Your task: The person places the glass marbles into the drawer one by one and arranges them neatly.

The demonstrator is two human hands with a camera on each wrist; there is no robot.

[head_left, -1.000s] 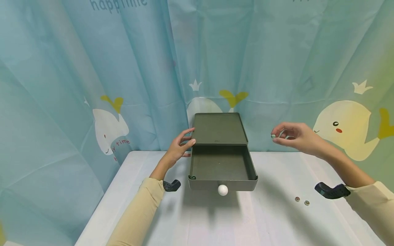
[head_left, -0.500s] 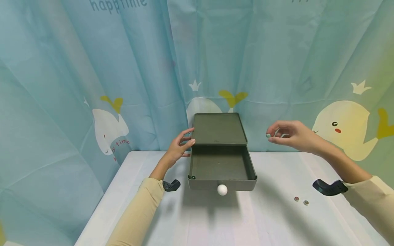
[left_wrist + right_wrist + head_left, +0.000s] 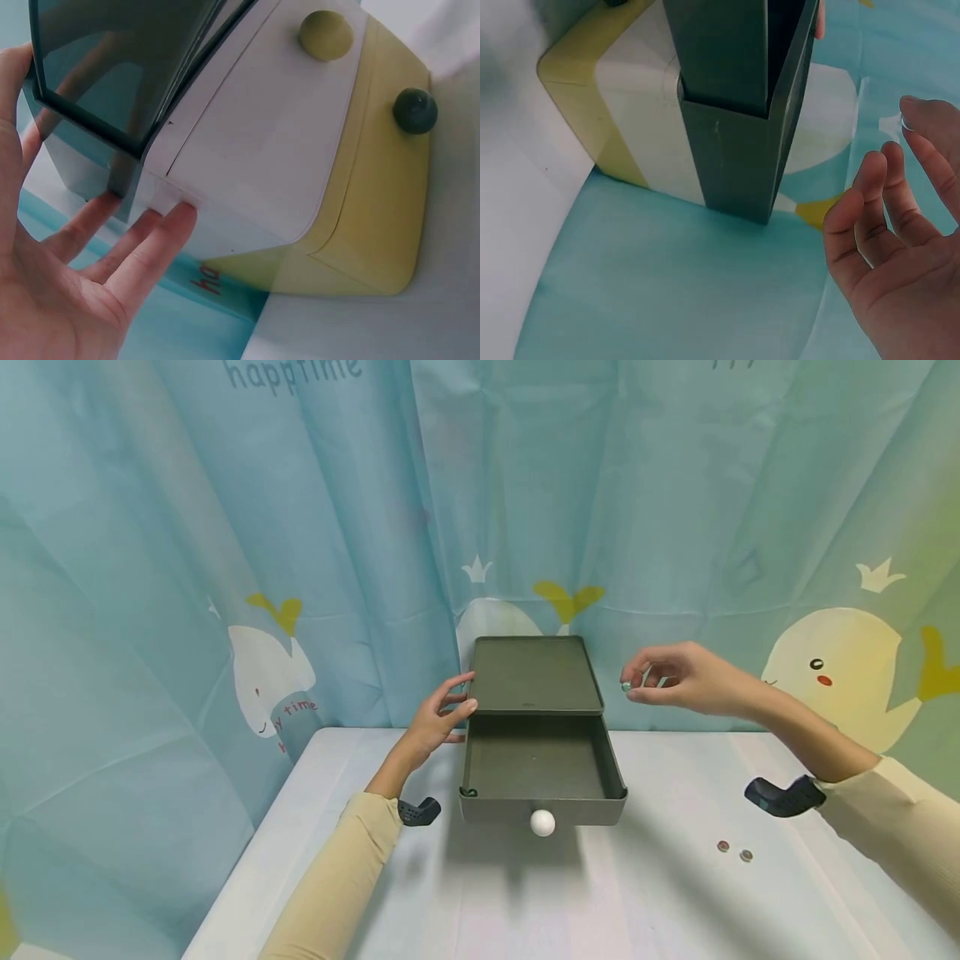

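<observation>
A drawer cabinet stands on the table with its dark green top drawer (image 3: 536,764) pulled out, a white ball knob (image 3: 542,822) on the front. My left hand (image 3: 431,724) is at the cabinet's left side, its spread fingertips resting on the side wall beside the green and white levels. To the right of the cabinet, raised above table height, my right hand (image 3: 690,677) pinches a small round light green piece (image 3: 626,687) between thumb and index finger. Only its rim shows in the right wrist view. The other fingers curve loosely.
Two small round pieces, one reddish (image 3: 723,846) and one grey-brown (image 3: 746,856), lie on the white table (image 3: 660,893) at right. Below the green level sit a white drawer (image 3: 255,135) and a yellow drawer (image 3: 382,172). A blue-green whale-print curtain (image 3: 375,527) hangs behind.
My right hand has moved left toward the cabinet and slightly up, still pinching the light green piece. The left hand and the pulled-out drawer have stayed in place.
</observation>
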